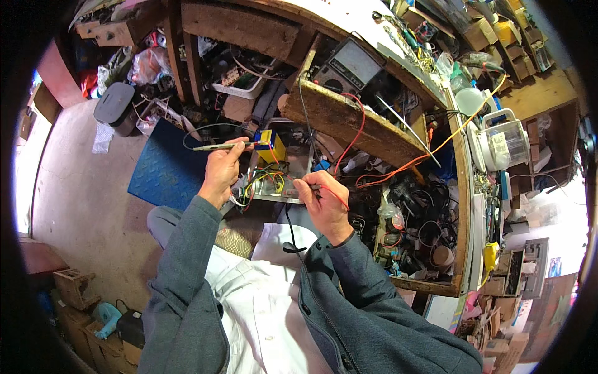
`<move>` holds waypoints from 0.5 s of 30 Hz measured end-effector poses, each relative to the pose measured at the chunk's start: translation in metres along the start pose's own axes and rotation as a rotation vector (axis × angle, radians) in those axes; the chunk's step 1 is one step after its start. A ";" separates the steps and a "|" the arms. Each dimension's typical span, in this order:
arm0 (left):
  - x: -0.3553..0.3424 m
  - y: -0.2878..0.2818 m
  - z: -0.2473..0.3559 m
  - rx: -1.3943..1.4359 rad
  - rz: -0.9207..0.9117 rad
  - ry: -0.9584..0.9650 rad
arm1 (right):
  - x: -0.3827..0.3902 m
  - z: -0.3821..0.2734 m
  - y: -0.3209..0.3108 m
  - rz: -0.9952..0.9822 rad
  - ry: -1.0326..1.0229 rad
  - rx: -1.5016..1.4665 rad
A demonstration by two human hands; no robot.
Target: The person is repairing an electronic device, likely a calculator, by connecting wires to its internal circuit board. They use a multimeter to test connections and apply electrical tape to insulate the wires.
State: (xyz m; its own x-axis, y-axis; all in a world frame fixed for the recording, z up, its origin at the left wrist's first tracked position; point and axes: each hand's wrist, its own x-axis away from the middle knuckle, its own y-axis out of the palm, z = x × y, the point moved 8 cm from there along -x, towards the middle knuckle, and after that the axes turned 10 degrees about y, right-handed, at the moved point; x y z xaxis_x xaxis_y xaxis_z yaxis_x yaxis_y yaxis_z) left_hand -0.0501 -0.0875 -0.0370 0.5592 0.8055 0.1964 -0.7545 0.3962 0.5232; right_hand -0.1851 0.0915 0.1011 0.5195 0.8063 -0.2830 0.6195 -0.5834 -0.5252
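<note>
My left hand (222, 169) pinches a slim greenish-grey test probe (212, 148), its tip end pointing at a yellow and blue block-shaped component (271, 148). Whether the tip touches the block I cannot tell. A dark lead (221, 125) loops up from the probe's back end. Closed around a red test probe, my right hand (325, 204) sits low beside the open metal case (300, 146); the probe itself is mostly hidden by the fingers, and a red lead (341, 201) comes out of them. Yellow, red and black wires (265, 181) bunch in the case below the block.
An analog multimeter (349, 70) leans in a wooden drawer (361, 128) ahead. Right of me, another drawer holds tangled cables (423, 202). A blue textured mat (167, 165) and a grey bin (116, 105) are at left. A clear lidded jar (502, 142) lies on the cluttered bench.
</note>
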 end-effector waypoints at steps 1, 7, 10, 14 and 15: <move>0.000 -0.001 -0.001 0.002 0.003 0.000 | 0.000 -0.002 0.000 -0.001 -0.006 0.001; 0.001 0.002 0.003 0.011 0.002 0.019 | 0.000 -0.005 0.000 -0.014 -0.014 0.010; 0.000 0.003 0.001 0.002 -0.001 0.020 | -0.001 -0.004 -0.002 -0.027 0.022 -0.039; 0.003 -0.002 0.006 -0.057 -0.008 0.058 | -0.007 -0.002 -0.013 -0.044 0.139 -0.165; 0.005 -0.001 0.012 -0.112 -0.009 0.111 | -0.008 0.004 -0.015 -0.033 0.229 -0.337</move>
State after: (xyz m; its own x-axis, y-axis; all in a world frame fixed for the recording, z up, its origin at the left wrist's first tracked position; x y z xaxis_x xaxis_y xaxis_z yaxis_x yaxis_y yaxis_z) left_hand -0.0429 -0.0892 -0.0269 0.5296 0.8427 0.0963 -0.7865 0.4454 0.4278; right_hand -0.2008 0.0943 0.1075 0.5903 0.8046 -0.0639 0.7763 -0.5877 -0.2280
